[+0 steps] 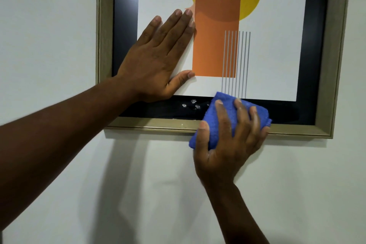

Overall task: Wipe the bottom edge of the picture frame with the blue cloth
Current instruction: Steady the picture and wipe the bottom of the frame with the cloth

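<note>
Picture frame (150, 124) hangs on the white wall (49, 25), gold moulding with a black mat around an abstract print (217, 35). Our right hand (227, 144) is clamped on the folded blue cloth (221, 121), pressing it over the frame's bottom edge, a bit right of its middle. Our left hand (158, 55) lies flat, fingers spread slightly, on the glass near the frame's lower left corner. Small bright glints show on the black mat just left of the cloth.

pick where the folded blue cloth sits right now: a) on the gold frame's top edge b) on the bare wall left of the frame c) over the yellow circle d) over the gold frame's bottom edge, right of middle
d: the right hand presses the folded blue cloth over the gold picture frame's bottom edge, right of its middle, while the left hand lies flat on the glass.
</note>
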`<state>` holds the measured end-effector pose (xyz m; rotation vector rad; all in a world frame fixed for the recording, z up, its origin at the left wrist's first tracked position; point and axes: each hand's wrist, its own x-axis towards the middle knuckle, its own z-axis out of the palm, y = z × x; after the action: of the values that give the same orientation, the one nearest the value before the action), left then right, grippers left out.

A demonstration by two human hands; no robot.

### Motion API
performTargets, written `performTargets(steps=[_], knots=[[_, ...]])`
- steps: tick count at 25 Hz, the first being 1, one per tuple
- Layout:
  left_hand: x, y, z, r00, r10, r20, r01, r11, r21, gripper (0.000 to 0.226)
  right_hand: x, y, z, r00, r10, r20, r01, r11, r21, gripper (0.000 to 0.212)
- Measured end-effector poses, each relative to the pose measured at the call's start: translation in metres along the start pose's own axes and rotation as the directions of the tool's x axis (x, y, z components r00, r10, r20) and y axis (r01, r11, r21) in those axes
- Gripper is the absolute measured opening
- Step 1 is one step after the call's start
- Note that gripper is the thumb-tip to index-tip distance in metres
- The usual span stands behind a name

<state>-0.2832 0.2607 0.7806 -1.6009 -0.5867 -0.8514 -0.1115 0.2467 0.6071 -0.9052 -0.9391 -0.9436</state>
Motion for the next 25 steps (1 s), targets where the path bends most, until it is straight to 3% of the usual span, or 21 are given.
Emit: performTargets(steps=[2, 5, 9, 17, 20, 25], knots=[[-0.003, 0.000, 0.000, 1.000, -0.028, 0.000, 0.028, 1.000, -0.006, 0.084, -0.003, -0.005, 0.001, 0.998, -0.059, 0.035, 0.059, 0.998, -0.002, 0.046], [-0.006, 0.002, 0.001, 0.999, -0.052, 0.010, 0.052, 0.999, -0.014, 0.084, 0.000, -0.006, 0.002, 1.000, -0.022, 0.012, 0.021, 1.000, 0.019, 0.044], [-0.006, 0.002, 0.000, 0.999, -0.050, 0.003, 0.050, 0.999, -0.004, 0.084, -0.005, -0.006, 0.003, 0.991, -0.119, 0.057, 0.119, 0.993, 0.006, 0.044], [-0.004, 0.001, -0.001, 0.996, -0.086, 0.020, 0.087, 0.995, -0.040, 0.087, -0.011, -0.026, 0.010, 0.996, -0.050, 0.071, 0.053, 0.998, -0.034, 0.045], [-0.004, 0.002, 0.000, 0.996, -0.084, 0.002, 0.084, 0.995, -0.045, 0.086, -0.013, -0.025, 0.011, 0.987, -0.126, 0.096, 0.130, 0.991, -0.039, 0.046], [-0.005, 0.002, -0.001, 0.996, -0.085, 0.013, 0.085, 0.995, -0.046, 0.085, -0.013, -0.031, 0.012, 0.991, -0.106, 0.087, 0.108, 0.994, -0.027, 0.044]])
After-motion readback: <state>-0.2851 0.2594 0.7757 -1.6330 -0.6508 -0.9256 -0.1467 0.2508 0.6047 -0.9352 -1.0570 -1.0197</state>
